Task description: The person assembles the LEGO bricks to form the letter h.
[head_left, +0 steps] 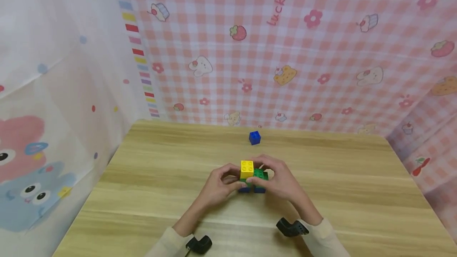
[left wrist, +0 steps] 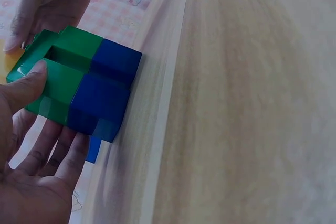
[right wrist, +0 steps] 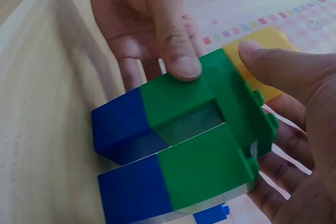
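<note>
Toy brick assembly (left wrist: 65, 85): held upright between my two hands over the middle of the counter (head_left: 171, 162), on the side nearer to me; I cannot tell whether its base touches the surface. The lower level consists of two blue bricks (right wrist: 136, 192), set side by side with a narrow gap between them. Each carries a green brick of matching width, and an upper green brick (right wrist: 228, 87) bridges the top, leaving a slot beneath it. A yellow brick (head_left: 247, 169) sits on the left end of this top level; green studs are exposed to its right. My left hand (head_left: 217, 189) grasps the assembly from the left: the thumb bears on the near green face beside the slot, and the fingers curl along the outer side. My right hand (head_left: 282, 179) grasps it at the yellow brick: the thumb bears on the yellow near face, and the fingers reach round behind. One loose blue brick (head_left: 255, 138) stands well apart from the assembly, near the far edge of the counter. A pink-and-white checked cloth (head_left: 221, 54), printed with strawberries, flowers and cupcakes, hangs behind that edge.
</note>
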`<state>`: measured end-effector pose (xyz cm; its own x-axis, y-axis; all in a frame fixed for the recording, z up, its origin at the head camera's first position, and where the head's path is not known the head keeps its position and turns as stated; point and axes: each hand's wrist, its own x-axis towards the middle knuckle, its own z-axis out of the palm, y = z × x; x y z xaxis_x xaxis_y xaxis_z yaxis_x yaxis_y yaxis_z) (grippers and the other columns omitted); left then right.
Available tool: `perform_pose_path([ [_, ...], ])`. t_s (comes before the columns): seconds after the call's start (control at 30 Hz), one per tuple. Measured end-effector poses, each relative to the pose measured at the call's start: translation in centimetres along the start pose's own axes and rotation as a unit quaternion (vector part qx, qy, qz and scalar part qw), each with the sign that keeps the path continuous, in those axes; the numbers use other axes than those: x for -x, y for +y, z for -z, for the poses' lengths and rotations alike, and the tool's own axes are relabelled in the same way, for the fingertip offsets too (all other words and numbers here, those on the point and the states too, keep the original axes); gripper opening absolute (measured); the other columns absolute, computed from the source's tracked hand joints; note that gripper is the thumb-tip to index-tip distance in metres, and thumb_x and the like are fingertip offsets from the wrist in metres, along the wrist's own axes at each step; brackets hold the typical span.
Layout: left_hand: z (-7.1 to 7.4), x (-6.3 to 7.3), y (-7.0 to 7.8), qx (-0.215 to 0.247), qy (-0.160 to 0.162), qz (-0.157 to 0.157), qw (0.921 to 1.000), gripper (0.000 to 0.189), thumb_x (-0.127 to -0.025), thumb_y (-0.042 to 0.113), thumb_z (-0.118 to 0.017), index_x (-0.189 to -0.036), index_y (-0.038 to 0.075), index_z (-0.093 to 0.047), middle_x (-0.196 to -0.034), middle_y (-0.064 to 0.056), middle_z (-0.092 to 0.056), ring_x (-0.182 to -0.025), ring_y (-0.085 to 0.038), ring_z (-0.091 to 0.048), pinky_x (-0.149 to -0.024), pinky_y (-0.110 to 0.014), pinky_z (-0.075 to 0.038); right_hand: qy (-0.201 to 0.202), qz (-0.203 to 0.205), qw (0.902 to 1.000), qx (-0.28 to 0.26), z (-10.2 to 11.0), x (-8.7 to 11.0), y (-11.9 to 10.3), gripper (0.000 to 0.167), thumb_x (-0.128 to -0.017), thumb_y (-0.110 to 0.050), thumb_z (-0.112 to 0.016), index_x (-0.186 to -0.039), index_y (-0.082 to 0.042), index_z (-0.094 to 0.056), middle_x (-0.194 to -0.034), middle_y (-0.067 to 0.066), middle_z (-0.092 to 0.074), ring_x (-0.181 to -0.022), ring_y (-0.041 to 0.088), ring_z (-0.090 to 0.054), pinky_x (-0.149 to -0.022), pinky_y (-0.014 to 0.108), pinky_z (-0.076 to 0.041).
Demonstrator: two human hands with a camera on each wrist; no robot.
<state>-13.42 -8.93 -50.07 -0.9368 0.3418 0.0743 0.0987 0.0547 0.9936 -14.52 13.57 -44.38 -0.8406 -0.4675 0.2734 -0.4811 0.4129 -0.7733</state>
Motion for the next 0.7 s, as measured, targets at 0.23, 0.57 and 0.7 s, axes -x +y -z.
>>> perform_pose_path([
  [0.23, -0.24, 0.01, -0.02, -0.001, 0.002, 0.003, 1.0, 0.033, -0.089, 0.009, -0.08, -0.119, 0.011, -0.068, -0.119, -0.011, -0.069, -0.117, -0.025, -0.068, -0.105, -0.029, -0.056, 0.01, -0.015, 0.9998, 0.007, -0.24, 0.24, 0.45, 0.029, -0.085, -0.034, -0.085, -0.11, -0.03, -0.072, -0.104, -0.014, -0.068, -0.09, 0.01, -0.061, -0.085, 0.032, -0.059],
  [0.57, 0.22, 0.03, 0.15, -0.006, -0.013, 0.003, 0.9999, 0.038, -0.089, 0.011, -0.08, -0.124, 0.012, -0.067, -0.123, -0.01, -0.069, -0.117, -0.023, -0.067, -0.105, -0.029, -0.056, 0.014, -0.002, 0.9996, 0.023, -0.95, 0.43, 0.81, 0.032, -0.086, -0.034, -0.083, -0.115, -0.027, -0.071, -0.111, -0.013, -0.068, -0.094, 0.008, -0.063, -0.085, 0.031, -0.06],
  [0.7, 0.61, -0.13, 0.2, -0.015, -0.027, 0.003, 0.9995, 0.042, -0.088, 0.011, -0.081, -0.127, 0.013, -0.066, -0.123, -0.01, -0.069, -0.114, -0.025, -0.068, -0.103, -0.031, -0.058, 0.013, -0.007, 0.9996, 0.024, -0.82, 0.34, 0.9, 0.031, -0.087, -0.034, -0.083, -0.114, -0.027, -0.071, -0.111, -0.012, -0.068, -0.094, 0.009, -0.062, -0.085, 0.031, -0.06],
])
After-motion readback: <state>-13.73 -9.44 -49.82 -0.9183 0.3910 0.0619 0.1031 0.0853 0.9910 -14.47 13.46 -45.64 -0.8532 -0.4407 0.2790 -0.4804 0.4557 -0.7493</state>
